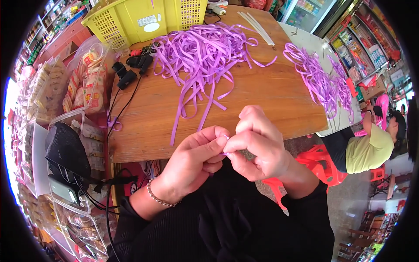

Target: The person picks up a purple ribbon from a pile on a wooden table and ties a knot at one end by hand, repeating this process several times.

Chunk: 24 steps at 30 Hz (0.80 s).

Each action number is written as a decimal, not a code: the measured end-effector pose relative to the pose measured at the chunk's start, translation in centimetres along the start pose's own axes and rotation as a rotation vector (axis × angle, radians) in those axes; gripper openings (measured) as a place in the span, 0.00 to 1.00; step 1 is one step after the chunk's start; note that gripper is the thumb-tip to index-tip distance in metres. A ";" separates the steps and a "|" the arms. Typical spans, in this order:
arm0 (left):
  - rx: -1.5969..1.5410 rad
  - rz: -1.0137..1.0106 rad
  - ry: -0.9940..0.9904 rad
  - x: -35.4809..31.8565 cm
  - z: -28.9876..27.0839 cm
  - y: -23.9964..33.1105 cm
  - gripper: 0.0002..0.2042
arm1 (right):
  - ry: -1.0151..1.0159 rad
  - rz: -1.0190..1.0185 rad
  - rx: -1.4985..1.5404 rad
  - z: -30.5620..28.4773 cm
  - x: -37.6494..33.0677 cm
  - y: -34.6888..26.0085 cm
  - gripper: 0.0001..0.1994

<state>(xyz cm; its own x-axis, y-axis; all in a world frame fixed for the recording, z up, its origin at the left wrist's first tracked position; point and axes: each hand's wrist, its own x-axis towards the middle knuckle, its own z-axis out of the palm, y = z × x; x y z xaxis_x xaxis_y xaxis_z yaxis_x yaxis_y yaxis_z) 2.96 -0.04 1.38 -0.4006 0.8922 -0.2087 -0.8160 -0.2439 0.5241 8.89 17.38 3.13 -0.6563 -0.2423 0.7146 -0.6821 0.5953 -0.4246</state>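
Note:
Close together at the near edge of the wooden table, my left hand and my right hand meet fingertip to fingertip. Both are closed in a pinch on a short bit of purple ribbon, of which only small parts show between the fingers. Beyond them lies a large loose heap of purple ribbons, with several strands trailing toward me. More purple ribbons rest in a bundle on a white table to the right.
A yellow plastic crate stands behind the heap. Black corded tools lie at the table's left, pale thin sticks at the far right. Packaged goods fill bins on the left. Red stools and a seated person are at right.

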 end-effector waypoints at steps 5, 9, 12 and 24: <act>0.432 0.412 0.049 0.1 0.2 -1.3 0.03 | 0.030 0.186 0.172 0.2 0.2 -0.8 0.06; 0.850 0.790 0.030 0.4 -0.4 -1.5 0.03 | -0.019 0.077 0.121 -0.3 0.4 -0.6 0.09; 0.459 0.254 0.032 0.0 -0.1 -0.7 0.03 | -0.050 -0.055 -0.130 0.0 0.1 -0.2 0.10; 1.268 1.505 0.223 1.5 -1.3 -1.3 0.08 | 0.263 0.992 1.557 2.6 -1.7 -2.6 0.06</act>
<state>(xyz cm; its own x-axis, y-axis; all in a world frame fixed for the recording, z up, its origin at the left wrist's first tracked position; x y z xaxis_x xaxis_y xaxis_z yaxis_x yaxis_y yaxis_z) 2.85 1.12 -0.65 -0.4805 0.1811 0.8581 0.8439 -0.1705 0.5086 10.96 14.25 1.63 -0.9920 -0.0899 -0.0890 0.1261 -0.7567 -0.6415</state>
